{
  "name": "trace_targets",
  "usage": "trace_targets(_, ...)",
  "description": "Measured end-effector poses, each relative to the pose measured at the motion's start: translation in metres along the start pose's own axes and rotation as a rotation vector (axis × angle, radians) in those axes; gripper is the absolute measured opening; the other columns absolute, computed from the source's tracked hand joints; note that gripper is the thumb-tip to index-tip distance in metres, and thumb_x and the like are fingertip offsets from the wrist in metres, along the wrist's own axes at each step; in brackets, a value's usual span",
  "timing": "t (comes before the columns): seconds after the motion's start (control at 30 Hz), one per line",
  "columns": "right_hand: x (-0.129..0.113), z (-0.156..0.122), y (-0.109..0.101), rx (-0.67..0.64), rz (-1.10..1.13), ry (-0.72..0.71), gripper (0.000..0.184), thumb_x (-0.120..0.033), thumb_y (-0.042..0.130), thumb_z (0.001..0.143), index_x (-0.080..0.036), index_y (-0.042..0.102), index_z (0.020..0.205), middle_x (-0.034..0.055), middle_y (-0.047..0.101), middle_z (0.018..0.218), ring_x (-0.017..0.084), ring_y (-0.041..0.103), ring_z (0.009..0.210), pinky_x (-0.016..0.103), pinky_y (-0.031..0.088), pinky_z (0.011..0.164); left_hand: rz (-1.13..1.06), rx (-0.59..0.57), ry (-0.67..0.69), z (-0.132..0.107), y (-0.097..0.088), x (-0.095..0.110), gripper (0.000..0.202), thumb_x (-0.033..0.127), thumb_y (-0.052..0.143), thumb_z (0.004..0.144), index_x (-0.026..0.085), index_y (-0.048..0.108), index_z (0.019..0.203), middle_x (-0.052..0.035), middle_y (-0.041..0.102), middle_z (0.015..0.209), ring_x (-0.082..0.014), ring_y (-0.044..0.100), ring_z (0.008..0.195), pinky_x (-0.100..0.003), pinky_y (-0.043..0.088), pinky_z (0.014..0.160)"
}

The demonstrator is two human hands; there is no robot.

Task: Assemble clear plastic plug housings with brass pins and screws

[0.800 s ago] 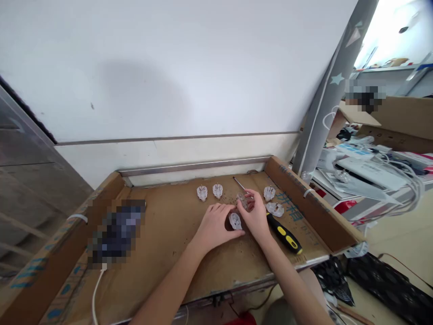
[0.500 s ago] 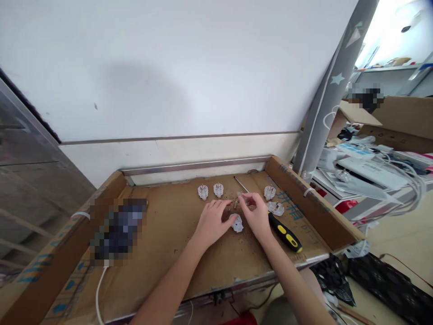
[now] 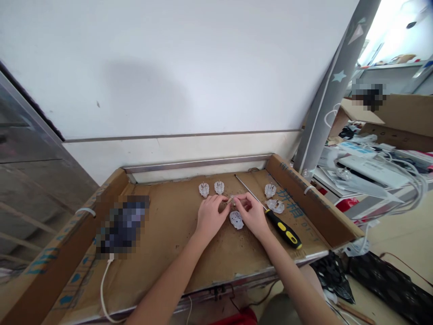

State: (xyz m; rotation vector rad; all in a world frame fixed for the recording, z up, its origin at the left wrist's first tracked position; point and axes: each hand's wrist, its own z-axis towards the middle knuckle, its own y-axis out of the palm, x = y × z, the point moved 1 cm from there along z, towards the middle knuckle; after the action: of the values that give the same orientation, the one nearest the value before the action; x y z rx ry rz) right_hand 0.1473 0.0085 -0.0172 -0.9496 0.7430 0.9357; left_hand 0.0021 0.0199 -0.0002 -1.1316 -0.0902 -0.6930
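On the cardboard worktop [image 3: 169,234], the right hand's [image 3: 252,216] fingers pinch a tiny part [image 3: 231,199], too small to make out, above a clear plug [image 3: 236,220]; whether the left hand [image 3: 211,216] also grips it is hidden.

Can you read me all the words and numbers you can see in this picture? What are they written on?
"拼相": big blue letters on the cardboard tray, though the second one is a bit hard to read.
"DT-1": tiny print under them, and I'm not sure of it.
Blue print on the left flap: too blurred to read.
Blue label on the white box: too small to read.
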Motion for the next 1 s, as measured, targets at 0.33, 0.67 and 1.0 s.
trace_targets(0.33,0.000,0.001,-0.005,0.254,-0.069,0.024,0.037,-0.046,0.047,0.086,-0.010,0.054,0.092,0.0011,0.055,0.076,0.005,0.048,0.060,0.021,0.043,0.058,0.031,0.039,-0.094,0.001,-0.003,-0.002,0.009,0.025,0.053,0.084,0.022,0.061,0.087,0.0006,0.067,0.090,-0.0197,0.058,0.090,-0.033,0.037,0.078)
trace_targets(0.67,0.003,0.003,-0.010,0.320,-0.227,0.150,0.038,-0.043,0.043,0.088,-0.011,0.048,0.108,-0.0006,0.051,0.072,0.006,0.047,0.059,0.022,0.043,0.058,0.075,0.026,-0.080,0.003,0.003,-0.008,0.013,0.029,0.050,0.086,0.024,0.061,0.090,0.0006,0.067,0.091,-0.0196,0.056,0.092,-0.035,0.034,0.083)
trace_targets(1.0,-0.003,-0.001,-0.008,0.104,-0.492,0.161,0.033,-0.042,0.048,0.086,-0.011,0.056,0.093,-0.0004,0.052,0.070,0.008,0.050,0.066,0.026,0.045,0.067,0.013,-0.006,-0.062,0.002,-0.001,-0.008,0.013,0.027,0.051,0.086,0.024,0.061,0.093,0.0003,0.066,0.096,-0.0194,0.055,0.095,-0.034,0.036,0.084)
